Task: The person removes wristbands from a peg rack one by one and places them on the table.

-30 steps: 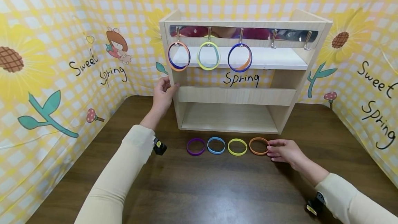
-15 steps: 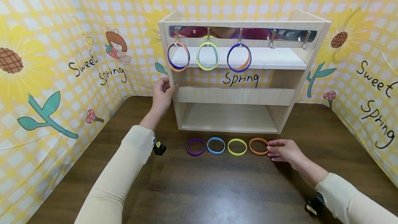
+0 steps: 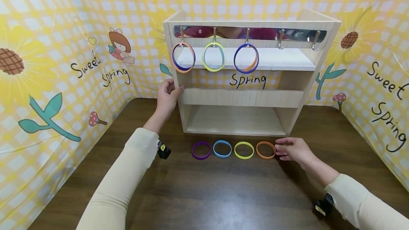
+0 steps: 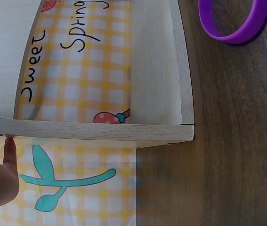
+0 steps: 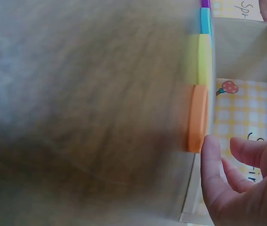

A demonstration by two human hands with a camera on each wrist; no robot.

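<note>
My left hand [image 3: 167, 98] is at the left side of a pale wooden shelf unit [image 3: 243, 98], its fingertips against the outer side panel and its thumb at the front edge. In the left wrist view its fingers [image 4: 10, 155] reach up to that panel from outside. On the table, an orange silicone wristband [image 3: 266, 158] lies at the right end of a row. Beside its right edge is my right hand [image 3: 295, 150], thumb and fingers spread apart. The right wrist view shows a fingertip right at the end of the orange band, with nothing between thumb and fingers.
Yellow [image 3: 244, 158], blue [image 3: 222, 156] and purple [image 3: 201, 158] wristbands continue the row leftward in front of the shelf. A metal hook rail [image 3: 268, 34] carries pairs of bands on three hooks; two right hooks [image 3: 281, 40] hold none. Checked cloth [image 3: 96, 17] surrounds the table.
My right hand has shifted slightly up, toward the shelf, beside the orange wristband. The left hand and all the wristbands stay where they were.
</note>
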